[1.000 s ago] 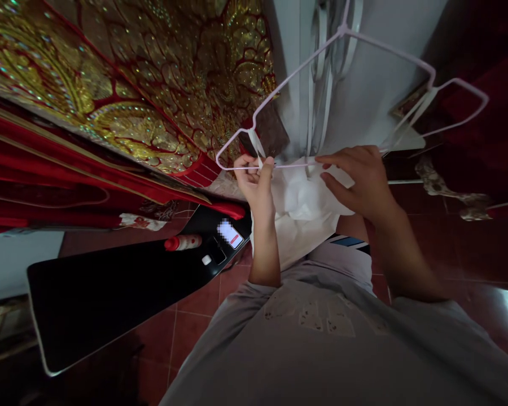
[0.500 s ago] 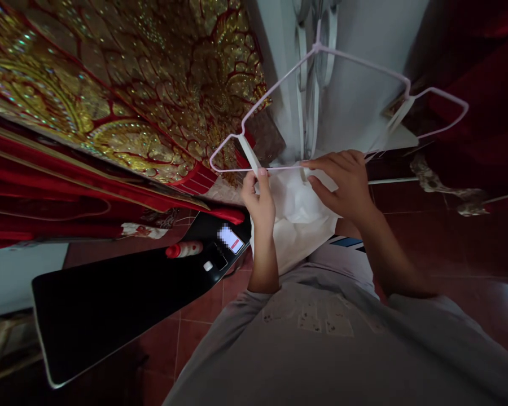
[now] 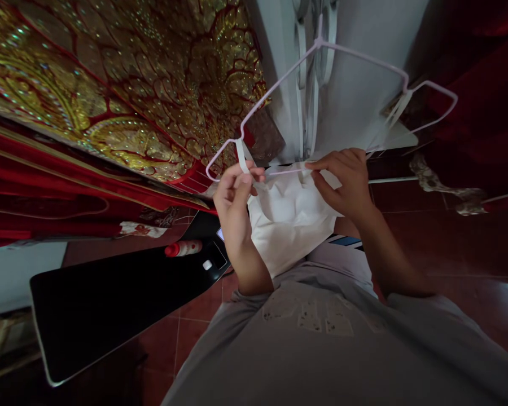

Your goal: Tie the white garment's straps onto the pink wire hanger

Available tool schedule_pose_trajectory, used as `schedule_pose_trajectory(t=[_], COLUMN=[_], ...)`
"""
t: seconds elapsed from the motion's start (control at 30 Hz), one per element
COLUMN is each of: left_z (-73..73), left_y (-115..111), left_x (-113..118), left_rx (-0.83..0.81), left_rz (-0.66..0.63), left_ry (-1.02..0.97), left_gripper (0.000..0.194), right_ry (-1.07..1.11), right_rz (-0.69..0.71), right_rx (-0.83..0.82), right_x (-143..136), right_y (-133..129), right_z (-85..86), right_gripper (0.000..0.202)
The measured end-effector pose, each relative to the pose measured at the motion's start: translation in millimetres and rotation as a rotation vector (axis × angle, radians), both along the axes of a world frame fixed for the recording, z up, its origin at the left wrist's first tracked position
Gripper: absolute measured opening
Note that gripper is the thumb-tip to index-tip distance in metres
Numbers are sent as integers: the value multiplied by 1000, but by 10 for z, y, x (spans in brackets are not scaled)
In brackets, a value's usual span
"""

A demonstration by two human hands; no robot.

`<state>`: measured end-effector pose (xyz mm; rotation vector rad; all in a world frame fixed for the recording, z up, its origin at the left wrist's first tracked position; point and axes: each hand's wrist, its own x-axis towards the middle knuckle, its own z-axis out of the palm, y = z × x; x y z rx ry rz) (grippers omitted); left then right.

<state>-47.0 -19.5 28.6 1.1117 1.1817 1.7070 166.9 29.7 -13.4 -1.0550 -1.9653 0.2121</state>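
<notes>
A pale pink clothes hanger [image 3: 279,78] hangs in front of me, its hook end at the top of the view. White straps loop over both of its ends, and the white strappy garment [image 3: 294,220] with moulded cups droops below the bottom bar. My left hand [image 3: 236,194] is closed on the left strap [image 3: 241,155] beside the bar, fingers curled around it. Thumb and fingers of my right hand [image 3: 342,183] pinch the middle of the hanger's bottom bar. Whether they also grip the garment's edge I cannot tell.
Gold-sequinned red costumes [image 3: 152,84] hang on the left. Below them, a black tabletop [image 3: 122,293] carries a red-capped bottle [image 3: 184,248], a small white case [image 3: 207,264] and a mostly hidden phone. Dark red fabric [image 3: 482,107] hangs on the right.
My left hand has moved left and turned, drawing the strap outward with its fingers now curled around it. The hanger has tilted slightly, and my left hand now covers most of the phone.
</notes>
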Motion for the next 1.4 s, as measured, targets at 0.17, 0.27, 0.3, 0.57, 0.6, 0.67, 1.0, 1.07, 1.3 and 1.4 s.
schedule_pose_trajectory(t=[0.17, 0.27, 0.3, 0.57, 0.6, 0.67, 1.0, 1.07, 1.3, 1.4], left_z=[166, 131, 90, -311, -321, -313, -268, -271, -310, -329], left_y=[36, 15, 8, 79, 95, 119, 157, 171, 202, 214], left_x=[-184, -307, -339, -274, -222, -99, 293, 296, 331, 340], left_rx=[-1, 53, 80, -51, -70, -88, -57, -48, 9, 26], left_rz=[-125, -21, 35, 255, 170, 20, -57, -44, -21, 25], left_ry=[-202, -213, -217, -204, -230, -289, -394, -370, -347, -275], left_gripper=[44, 45, 42, 28, 31, 37, 27, 28, 29, 31], right_ry=[-25, -37, -39, -1, 0, -1, 284, 487, 574, 628], right_rz=[-36, -34, -24, 17, 24, 45, -101, -242, -227, -247], right_rx=[-44, -38, -38, -40, -46, -58, 58, 64, -357, -387], right_x=[90, 154, 166, 63, 38, -8, 135, 282, 542, 484], right_y=[70, 81, 76, 41, 42, 36, -87, -26, 180, 187], right_z=[80, 100, 101, 31, 19, -3, 16, 29, 217, 304], right_gripper=[12, 13, 14, 19, 20, 23, 23, 21, 15, 21])
